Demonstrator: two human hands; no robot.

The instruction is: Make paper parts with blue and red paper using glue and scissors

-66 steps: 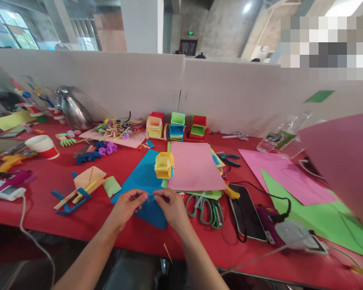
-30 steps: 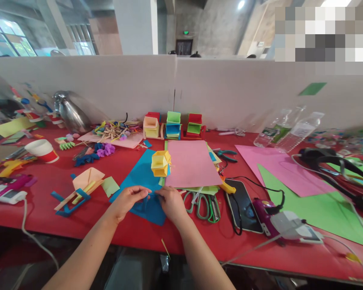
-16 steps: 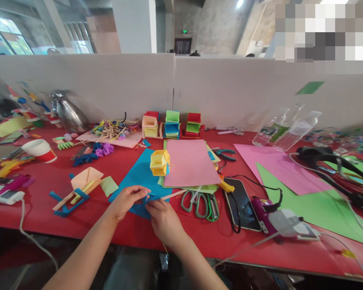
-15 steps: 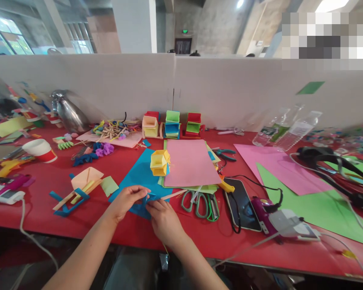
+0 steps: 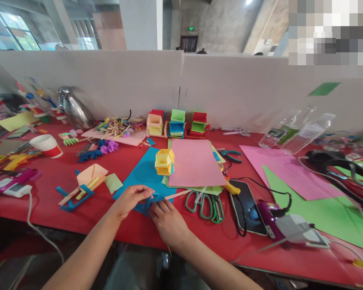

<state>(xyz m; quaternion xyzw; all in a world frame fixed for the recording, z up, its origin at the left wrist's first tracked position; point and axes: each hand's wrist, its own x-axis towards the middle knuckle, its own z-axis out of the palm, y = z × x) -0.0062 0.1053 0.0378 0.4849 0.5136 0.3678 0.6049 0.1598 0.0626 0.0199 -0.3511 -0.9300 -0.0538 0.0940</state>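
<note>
One red tabletop (image 5: 48, 173) spans our view, its near edge partly hidden by two bare forearms (image 5: 92, 241) cut off below. On it we see a blue sheet (image 5: 142, 169), its lower corner covered by the right hand (image 5: 169, 221), which bends palm-down with fingers curled; its fingertips are obscured, so we cannot tell its grip. The left hand (image 5: 134, 199), angled inward, pinches a small folded blue paper (image 5: 157, 196) between thumb and forefinger. That piece sits between the hands over the sheet, its outline hard to separate from the blue.
</note>
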